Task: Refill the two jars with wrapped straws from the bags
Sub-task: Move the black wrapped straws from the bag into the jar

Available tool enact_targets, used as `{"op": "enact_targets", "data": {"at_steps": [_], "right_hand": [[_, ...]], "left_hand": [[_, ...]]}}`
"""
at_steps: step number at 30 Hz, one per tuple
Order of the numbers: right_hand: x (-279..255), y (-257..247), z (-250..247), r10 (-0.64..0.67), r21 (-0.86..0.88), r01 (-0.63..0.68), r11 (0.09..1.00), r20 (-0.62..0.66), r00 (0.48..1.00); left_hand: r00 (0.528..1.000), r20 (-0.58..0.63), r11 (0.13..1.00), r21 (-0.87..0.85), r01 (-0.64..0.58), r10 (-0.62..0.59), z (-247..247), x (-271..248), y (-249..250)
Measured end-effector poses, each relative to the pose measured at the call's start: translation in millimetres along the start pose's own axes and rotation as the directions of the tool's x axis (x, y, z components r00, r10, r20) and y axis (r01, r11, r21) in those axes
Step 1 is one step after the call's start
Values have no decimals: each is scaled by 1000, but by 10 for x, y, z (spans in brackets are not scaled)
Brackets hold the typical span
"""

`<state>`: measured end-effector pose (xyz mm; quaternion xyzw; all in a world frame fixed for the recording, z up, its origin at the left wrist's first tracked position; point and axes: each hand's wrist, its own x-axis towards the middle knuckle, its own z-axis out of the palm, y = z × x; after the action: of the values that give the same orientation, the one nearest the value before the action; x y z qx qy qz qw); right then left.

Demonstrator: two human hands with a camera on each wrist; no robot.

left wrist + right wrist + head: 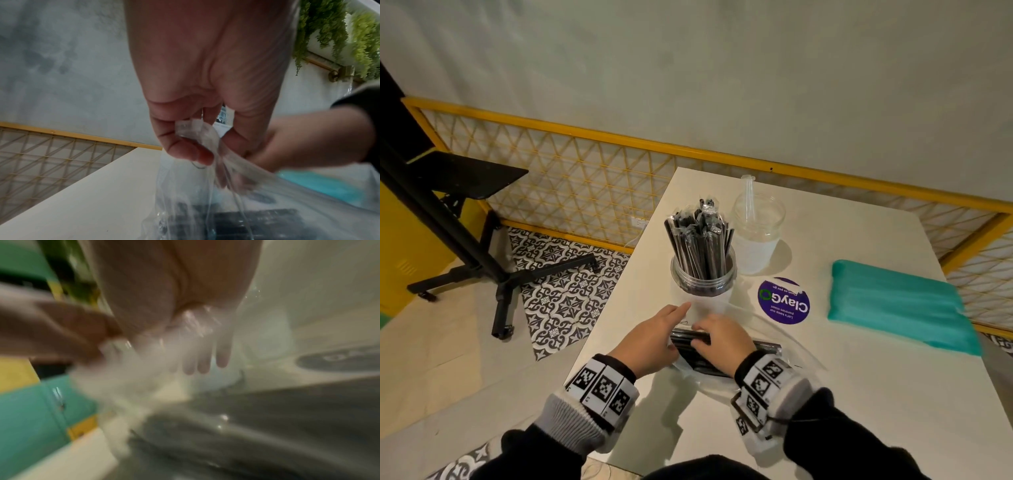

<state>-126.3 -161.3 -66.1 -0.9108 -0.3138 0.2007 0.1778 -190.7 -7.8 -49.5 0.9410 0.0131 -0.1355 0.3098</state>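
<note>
A clear bag of black wrapped straws (767, 347) lies on the white table (859, 394) at the near edge, under both hands. My left hand (650, 337) pinches the bag's open edge (190, 127) between thumb and fingers. My right hand (722, 339) reaches into the bag mouth, and its fingers (202, 361) look fairly straight behind the plastic in the blurred right wrist view. Just beyond the hands stands a jar (700, 274) packed with black wrapped straws. Behind and to its right is a second clear jar (756, 236) holding one clear straw. A teal bag of straws (893, 305) lies at the right.
A round purple sticker (784, 301) is on the table between the jars and the teal bag. A yellow lattice railing (585, 178) runs behind the table. A black stand (482, 240) sits on the floor at the left.
</note>
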Motion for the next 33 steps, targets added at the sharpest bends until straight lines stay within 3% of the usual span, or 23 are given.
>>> {"op": "enact_targets", "data": {"at_steps": [3,6,17,25,33], "right_hand": [[76,150,296,10,-270,24,962,122,993],[108,216,443,37,-359,12,933,128,991],[217,166,420,94,-421,-8,907,185,978],[131,278,273,106,-251,-51,967,208,972],[-76,441,201,111,-300,-48,953,195,975]], "left_hand": [[1000,17,1000,-5,-6,6,2,-40,10],[999,37,1000,-3,-3,3,26,-81,16],[997,65,999,13,30,-31,50,-126,21],[998,65,999,41,12,-14,55,-73,109],[991,130,998,49,-46,40,154,77,323]]}}
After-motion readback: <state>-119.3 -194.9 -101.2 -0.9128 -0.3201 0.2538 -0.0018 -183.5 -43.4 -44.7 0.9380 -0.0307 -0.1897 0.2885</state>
